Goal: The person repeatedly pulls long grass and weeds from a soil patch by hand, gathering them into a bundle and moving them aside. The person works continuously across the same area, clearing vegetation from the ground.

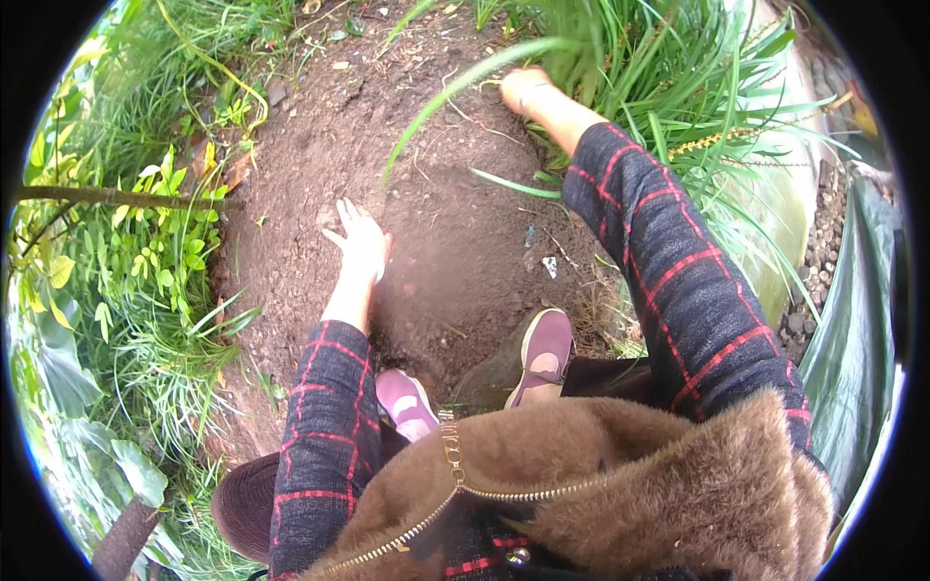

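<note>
Over the bare brown soil (312, 167) my left hand (361, 241) is held palm down with its fingers apart and nothing in it. Whether it touches the ground is hard to tell. My right hand (524, 88) reaches farther out, at the left side of a clump of long-bladed green grass (654, 109). Its fingers look curled, and the picture does not settle whether they grip any blades. One long blurred grass blade (443, 94) arches out across the soil to the left of that hand.
Leafy plants and grass (167, 240) border the soil on the left, with a thin brown stem (123, 196) jutting in. A pale stone edge (774, 225) and pebbles (806, 290) lie right, beside a dark green sheet (850, 334). A white scrap (550, 266) rests near my purple shoes (546, 341).
</note>
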### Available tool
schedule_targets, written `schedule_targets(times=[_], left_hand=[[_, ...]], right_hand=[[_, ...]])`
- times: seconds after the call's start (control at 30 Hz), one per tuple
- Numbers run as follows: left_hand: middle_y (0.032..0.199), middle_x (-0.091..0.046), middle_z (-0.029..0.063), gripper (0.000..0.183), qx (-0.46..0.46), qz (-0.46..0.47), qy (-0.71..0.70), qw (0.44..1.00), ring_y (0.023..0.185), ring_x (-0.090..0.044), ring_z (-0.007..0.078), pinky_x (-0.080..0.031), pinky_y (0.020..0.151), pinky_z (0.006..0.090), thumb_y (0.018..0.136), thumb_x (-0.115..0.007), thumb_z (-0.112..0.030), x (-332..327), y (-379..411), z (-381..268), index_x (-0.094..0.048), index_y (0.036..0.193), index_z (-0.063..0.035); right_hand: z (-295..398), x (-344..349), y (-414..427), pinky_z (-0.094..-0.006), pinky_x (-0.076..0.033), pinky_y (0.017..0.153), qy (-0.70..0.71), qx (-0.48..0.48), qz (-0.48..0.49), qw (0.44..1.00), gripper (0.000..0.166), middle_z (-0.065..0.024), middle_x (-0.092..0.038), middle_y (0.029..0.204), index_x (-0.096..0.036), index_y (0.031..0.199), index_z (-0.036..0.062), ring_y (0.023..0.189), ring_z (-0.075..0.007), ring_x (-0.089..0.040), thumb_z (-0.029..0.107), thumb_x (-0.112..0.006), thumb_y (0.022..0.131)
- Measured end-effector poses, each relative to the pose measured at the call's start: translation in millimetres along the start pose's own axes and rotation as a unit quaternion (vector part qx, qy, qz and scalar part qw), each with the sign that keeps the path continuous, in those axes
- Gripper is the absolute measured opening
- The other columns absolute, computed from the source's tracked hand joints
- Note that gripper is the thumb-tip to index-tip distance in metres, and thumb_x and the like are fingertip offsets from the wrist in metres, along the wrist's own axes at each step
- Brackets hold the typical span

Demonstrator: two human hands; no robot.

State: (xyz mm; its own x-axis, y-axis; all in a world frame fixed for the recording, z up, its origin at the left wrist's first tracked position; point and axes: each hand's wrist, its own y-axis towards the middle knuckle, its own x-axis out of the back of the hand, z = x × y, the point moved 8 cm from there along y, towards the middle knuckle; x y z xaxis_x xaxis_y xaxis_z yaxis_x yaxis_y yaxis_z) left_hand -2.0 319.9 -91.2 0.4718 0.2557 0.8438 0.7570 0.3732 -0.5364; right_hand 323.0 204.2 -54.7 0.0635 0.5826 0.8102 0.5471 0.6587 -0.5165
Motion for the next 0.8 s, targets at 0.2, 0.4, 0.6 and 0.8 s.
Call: schedule_targets(times=[0.2, 0.4, 0.6, 0.8], left_hand=[[0.14, -0.008, 0.0274, 0.073, 0.0, -0.005, 0.027, 1.0, 0.131, 0.001, 0.039, -0.01, 0.093, 0.0693, 0.084, -0.048, -0.039, -2, 4, -3, -0.021, 0.13, 0.0109], [0.14, -0.008, 0.0269, 0.072, 0.004, 0.02, 0.029, 0.999, 0.131, 0.001, 0.0392, -0.01, 0.092, 0.0706, 0.084, -0.047, -0.038, -7, 6, 3, -0.021, 0.13, 0.0096], [0.141, -0.006, 0.0251, 0.071, -0.005, 0.033, 0.007, 0.999, 0.132, 0.003, 0.0374, -0.009, 0.092, 0.0703, 0.083, -0.048, -0.037, -2, 5, -6, -0.021, 0.131, 0.009], [0.143, -0.005, 0.0193, 0.072, 0.047, 0.018, 0.025, 0.998, 0.132, 0.004, 0.035, -0.007, 0.094, 0.0694, 0.082, -0.05, -0.037, -24, 21, 22, -0.021, 0.133, 0.0036]], right_hand=[[-8, -20, 3, -0.0379, -0.05, 0.072, 0.049, -0.015, 0.069, 0.996, 0.024, -0.0146, -0.064, 0.093, -0.065, 0.087, 0.0038, 0.086, -0.0266, -0.062, 0.018, -0.048, 0.078], [5, -20, -13, -0.0352, -0.047, 0.078, 0.112, -0.092, 0.087, 0.986, 0.029, -0.0105, -0.06, 0.106, -0.063, 0.1, 0.007, 0.098, -0.0253, -0.059, 0.013, -0.049, 0.075], [19, 22, -56, -0.0383, -0.052, 0.06, 0.162, -0.039, -0.163, 0.972, 0.022, -0.0221, -0.061, 0.074, -0.061, 0.074, -0.0035, 0.07, -0.0314, -0.063, 0.012, -0.045, 0.074], [63, -18, -203, -0.037, -0.048, 0.07, 0.076, 0.401, -0.103, 0.907, 0.02, -0.0124, -0.055, 0.079, -0.052, 0.08, 0.004, 0.08, -0.0284, -0.055, 0.017, -0.056, 0.065]])
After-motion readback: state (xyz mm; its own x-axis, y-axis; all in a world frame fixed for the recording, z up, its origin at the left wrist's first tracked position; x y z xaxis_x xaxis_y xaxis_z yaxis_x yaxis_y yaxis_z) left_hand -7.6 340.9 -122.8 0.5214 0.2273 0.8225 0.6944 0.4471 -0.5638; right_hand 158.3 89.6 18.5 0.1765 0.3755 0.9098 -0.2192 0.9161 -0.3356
